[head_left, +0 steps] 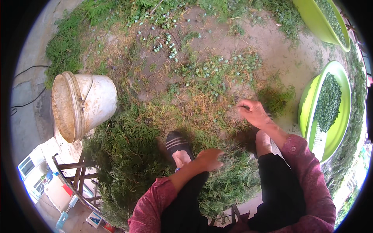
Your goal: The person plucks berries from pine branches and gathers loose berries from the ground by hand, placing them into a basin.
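Right sleeve (312, 174) is positioned near the lime-green basin (305, 99), which could be tipped if knocked; grips of left hand (210, 159) and right hand (253, 112) cannot be determined.

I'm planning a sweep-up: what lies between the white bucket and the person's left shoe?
In the head view, mostly feathery green sprigs lie between the white bucket and the striped left shoe.

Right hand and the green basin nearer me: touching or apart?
Apart. The head view shows it: a strip of pale ground lies plainly between the right hand and the basin's outer wall.
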Tool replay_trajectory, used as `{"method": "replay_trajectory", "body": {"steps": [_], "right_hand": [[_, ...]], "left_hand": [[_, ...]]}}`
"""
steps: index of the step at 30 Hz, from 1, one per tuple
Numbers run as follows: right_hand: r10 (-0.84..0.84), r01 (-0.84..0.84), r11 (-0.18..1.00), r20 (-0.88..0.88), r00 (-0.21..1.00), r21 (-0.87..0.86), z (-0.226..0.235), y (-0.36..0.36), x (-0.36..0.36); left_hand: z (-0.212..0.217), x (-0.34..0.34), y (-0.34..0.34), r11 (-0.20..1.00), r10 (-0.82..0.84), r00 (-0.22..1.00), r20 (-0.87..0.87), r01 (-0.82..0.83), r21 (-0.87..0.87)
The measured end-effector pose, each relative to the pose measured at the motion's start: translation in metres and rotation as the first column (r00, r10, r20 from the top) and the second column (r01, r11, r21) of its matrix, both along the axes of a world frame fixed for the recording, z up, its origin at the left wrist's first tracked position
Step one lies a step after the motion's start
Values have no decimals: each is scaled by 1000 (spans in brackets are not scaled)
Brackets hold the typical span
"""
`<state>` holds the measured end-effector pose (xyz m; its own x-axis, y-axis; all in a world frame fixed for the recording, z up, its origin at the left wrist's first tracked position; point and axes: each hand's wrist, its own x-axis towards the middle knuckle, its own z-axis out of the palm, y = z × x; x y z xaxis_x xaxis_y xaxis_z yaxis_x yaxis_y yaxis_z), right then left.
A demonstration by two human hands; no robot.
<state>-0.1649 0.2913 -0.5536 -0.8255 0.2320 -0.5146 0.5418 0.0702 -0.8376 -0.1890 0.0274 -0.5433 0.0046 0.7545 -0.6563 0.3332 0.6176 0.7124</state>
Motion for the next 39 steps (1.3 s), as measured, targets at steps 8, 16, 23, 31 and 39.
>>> {"method": "replay_trajectory", "body": {"steps": [8, 16, 23, 31, 39], "right_hand": [[468, -258, 739, -199, 861, 622, -27, -6, -14], [401, -333, 850, -91, 912, 408, -26, 4, -7], [289, -114, 827, 244, 926, -550, 14, 14, -18], [553, -388, 723, -142, 821, 571, -32, -32, -32], [472, -474, 881, 82, 878, 1, -17, -22, -34]], "left_hand": [[-10, -14, 13, 974, 225, 967, -122, -224, 16], [-20, -47, 43, 887, 459, 869, -184, -436, 153], [-43, -49, 60, 863, 505, 757, -415, -457, 217], [-39, -48, 67, 890, 446, 746, -495, -428, 157], [-42, -46, 52, 862, 506, 761, -406, -455, 222]]}}
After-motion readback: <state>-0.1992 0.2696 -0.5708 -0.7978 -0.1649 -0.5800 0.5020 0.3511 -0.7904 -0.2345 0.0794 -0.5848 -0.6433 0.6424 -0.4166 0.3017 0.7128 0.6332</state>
